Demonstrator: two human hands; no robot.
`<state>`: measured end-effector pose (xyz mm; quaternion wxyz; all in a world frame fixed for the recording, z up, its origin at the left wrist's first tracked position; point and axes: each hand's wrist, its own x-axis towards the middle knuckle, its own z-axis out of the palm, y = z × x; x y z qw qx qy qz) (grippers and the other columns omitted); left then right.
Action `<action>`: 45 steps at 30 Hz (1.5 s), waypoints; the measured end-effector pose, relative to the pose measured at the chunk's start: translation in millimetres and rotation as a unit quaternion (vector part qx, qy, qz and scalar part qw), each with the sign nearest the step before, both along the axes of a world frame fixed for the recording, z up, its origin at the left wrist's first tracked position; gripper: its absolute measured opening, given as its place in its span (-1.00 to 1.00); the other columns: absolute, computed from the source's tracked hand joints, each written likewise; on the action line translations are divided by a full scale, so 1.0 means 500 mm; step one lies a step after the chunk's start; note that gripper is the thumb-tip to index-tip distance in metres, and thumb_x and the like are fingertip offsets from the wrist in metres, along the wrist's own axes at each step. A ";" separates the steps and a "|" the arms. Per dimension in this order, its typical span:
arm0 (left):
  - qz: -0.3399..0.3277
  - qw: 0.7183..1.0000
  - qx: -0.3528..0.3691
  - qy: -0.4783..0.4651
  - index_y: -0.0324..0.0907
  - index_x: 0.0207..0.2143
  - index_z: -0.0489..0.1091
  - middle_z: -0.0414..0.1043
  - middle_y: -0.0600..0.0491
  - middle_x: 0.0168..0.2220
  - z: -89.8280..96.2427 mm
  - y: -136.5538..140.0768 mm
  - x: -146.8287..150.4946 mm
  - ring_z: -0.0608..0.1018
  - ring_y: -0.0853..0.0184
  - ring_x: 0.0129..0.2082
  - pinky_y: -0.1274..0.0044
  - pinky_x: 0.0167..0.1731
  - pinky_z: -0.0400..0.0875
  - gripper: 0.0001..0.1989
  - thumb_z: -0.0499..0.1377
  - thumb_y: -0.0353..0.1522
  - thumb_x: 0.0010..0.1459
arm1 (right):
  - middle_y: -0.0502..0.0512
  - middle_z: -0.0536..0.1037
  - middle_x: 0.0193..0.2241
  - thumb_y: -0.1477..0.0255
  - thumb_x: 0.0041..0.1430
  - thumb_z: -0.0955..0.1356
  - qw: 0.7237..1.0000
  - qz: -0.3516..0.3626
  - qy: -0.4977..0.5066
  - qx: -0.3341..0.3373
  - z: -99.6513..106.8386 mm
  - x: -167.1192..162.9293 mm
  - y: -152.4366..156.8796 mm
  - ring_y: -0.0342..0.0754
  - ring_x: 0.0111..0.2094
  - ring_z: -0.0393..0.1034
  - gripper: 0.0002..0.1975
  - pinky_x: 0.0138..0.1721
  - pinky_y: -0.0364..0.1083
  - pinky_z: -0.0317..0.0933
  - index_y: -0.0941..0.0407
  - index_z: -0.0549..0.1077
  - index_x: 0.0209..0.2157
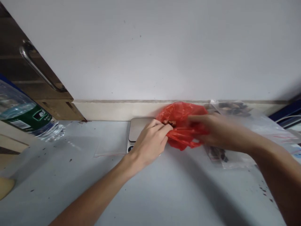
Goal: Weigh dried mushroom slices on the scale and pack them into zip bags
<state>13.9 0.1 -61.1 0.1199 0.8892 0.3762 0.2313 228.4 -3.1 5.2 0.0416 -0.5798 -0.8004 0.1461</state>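
A thin red plastic bag (181,110) sits at the foot of the wall, its mouth open toward me. Brown dried pieces (169,122) show inside; their kind is unclear. The curled fingers of my left hand (154,135) grip the bag's near left rim. Motion blurs my right hand (209,127) at the bag's right side, and its fingertips are lost against the red plastic. Partly behind my left hand lies a small kitchen scale (137,128) with a flat metal plate.
Clear zip bags (232,108) holding dark dried pieces lie to the right. A flat clear bag (110,146) lies left of the scale. A water bottle (28,116) with a green label is at far left, near a cabinet handle (42,70). The wall (150,56) closes off the back.
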 end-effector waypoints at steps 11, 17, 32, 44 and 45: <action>-0.175 0.977 -0.045 0.113 -0.20 -0.17 0.55 0.67 0.04 -0.15 -0.001 -0.021 -0.007 0.44 0.13 0.12 0.34 0.21 0.30 -0.89 0.24 -0.36 0.35 | 0.09 0.64 -0.39 0.54 0.22 0.27 0.990 -0.006 -0.024 -0.140 -0.017 -0.003 0.038 -0.02 -0.39 0.41 -0.77 -0.31 -0.08 0.20 0.10 0.50 -0.45; -0.174 0.979 -0.055 0.085 -0.18 -0.13 0.57 0.67 0.06 -0.07 0.012 -0.013 -0.019 0.43 0.15 0.19 0.35 0.24 0.29 -0.78 0.30 -0.22 0.32 | 0.17 0.66 -0.14 0.55 0.25 0.26 0.995 -0.100 -0.003 -0.001 -0.017 -0.055 0.063 0.03 -0.21 0.49 -0.76 -0.27 -0.11 0.23 0.12 0.54 -0.15; -0.132 0.986 -0.039 0.098 -0.21 -0.13 0.60 0.67 0.02 -0.06 0.020 -0.003 -0.039 0.32 0.07 0.33 0.31 0.28 0.25 -0.65 0.23 -0.10 0.35 | 0.04 0.53 -0.65 0.53 0.04 0.41 0.972 -0.082 -0.083 -0.203 -0.047 -0.133 0.104 -0.01 -0.44 0.52 -0.67 -0.39 -0.12 0.29 0.05 0.38 -0.74; -0.121 0.987 -0.042 0.102 -0.22 -0.16 0.61 0.67 0.01 -0.03 0.025 -0.004 -0.043 0.30 0.07 0.35 0.31 0.29 0.27 -0.65 0.22 -0.12 0.37 | -0.01 0.53 -0.66 0.63 0.25 0.23 0.964 -0.074 -0.044 -0.251 -0.076 -0.128 0.106 -0.09 -0.63 0.46 -0.71 -0.55 -0.16 0.26 0.12 0.55 -0.40; -0.121 0.987 -0.044 0.100 -0.23 -0.17 0.61 0.67 -0.01 -0.03 0.025 -0.004 -0.043 0.30 0.07 0.35 0.32 0.29 0.29 -0.64 0.22 -0.12 0.37 | 0.01 0.56 -0.63 0.63 0.26 0.22 0.967 -0.070 -0.038 -0.243 -0.077 -0.124 0.107 -0.09 -0.59 0.49 -0.70 -0.54 -0.16 0.27 0.12 0.56 -0.34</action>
